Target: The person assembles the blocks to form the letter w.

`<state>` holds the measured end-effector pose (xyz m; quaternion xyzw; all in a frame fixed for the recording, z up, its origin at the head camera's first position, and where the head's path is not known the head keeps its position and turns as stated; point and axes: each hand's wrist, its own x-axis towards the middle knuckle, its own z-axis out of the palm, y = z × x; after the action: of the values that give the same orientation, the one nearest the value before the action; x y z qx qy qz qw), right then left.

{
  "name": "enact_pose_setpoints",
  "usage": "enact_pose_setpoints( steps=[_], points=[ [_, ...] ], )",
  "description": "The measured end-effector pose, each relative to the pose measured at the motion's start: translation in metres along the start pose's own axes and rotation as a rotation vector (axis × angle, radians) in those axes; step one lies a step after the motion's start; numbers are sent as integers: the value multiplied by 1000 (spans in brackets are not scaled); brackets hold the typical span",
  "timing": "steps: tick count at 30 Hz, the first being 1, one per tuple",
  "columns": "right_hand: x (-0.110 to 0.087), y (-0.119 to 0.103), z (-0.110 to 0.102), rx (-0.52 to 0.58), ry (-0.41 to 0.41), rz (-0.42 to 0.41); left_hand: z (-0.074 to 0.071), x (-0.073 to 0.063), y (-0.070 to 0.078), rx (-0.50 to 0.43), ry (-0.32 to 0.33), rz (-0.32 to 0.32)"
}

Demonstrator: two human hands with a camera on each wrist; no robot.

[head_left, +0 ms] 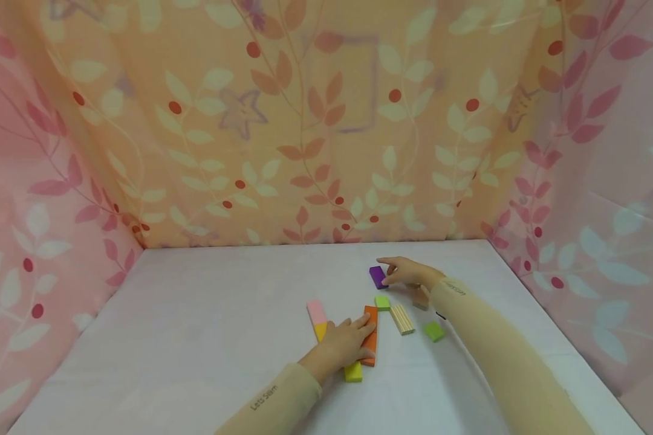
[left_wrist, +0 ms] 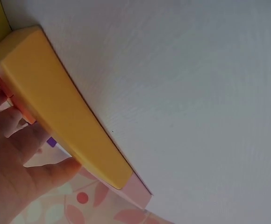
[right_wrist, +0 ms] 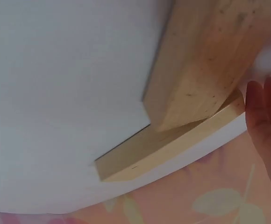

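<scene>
My left hand point(head_left: 341, 345) lies over the orange block point(head_left: 370, 341), its fingers stretched across the top. Under and beside that hand run an amber block point(left_wrist: 65, 107) and a yellow block point(head_left: 353, 373), partly covered by it. A pink block point(head_left: 316, 312) continues the row at the far end. In the left wrist view the thumb is extended along the amber block's side. Farther back, my right hand point(head_left: 410, 272) is at the purple block point(head_left: 378, 277), index finger stretched past its far end and thumb right at its near side.
A light green block point(head_left: 382, 303) and a ribbed wooden piece point(head_left: 402, 319) lie between the hands. Another green block point(head_left: 433, 331) is nearer the right forearm. Wooden blocks point(right_wrist: 196, 70) sit below the right wrist. Patterned curtains point(head_left: 315, 151) enclose the white table point(head_left: 196, 326).
</scene>
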<state>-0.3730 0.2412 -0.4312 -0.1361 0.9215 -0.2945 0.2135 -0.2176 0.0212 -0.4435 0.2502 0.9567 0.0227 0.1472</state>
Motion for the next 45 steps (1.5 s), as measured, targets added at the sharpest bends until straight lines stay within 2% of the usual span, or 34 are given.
enact_pose_setpoints(
  steps=[4,7,10,13,19,21,25,27,34,37,41,45],
  points=[
    [5,-3,2,-3,-24,129,-2,-3,5,-12,4,11],
    [7,-5,1,-42,-31,161,-2,-4,6,-26,9,26],
    [9,-8,0,-85,-21,144,-3,-5,7,-32,13,28],
    [9,-12,2,-62,6,132,-2,-3,7,-35,11,22],
    [8,-13,9,-10,132,26,-3,-1,5,-26,3,16],
    [8,-11,11,52,191,6,-4,-1,4,-22,2,13],
    [2,-10,11,286,302,11,-5,1,1,-30,1,7],
    [-5,-11,11,396,322,22,-4,2,-1,-27,4,7],
    [-49,-12,23,778,241,99,-1,4,-3,0,24,9],
    [-72,-6,33,924,186,83,2,5,-3,16,29,16],
    [-98,2,46,1021,119,67,4,4,-1,19,23,15],
    [-117,7,56,1019,102,59,2,2,-1,31,23,8]
  ],
)
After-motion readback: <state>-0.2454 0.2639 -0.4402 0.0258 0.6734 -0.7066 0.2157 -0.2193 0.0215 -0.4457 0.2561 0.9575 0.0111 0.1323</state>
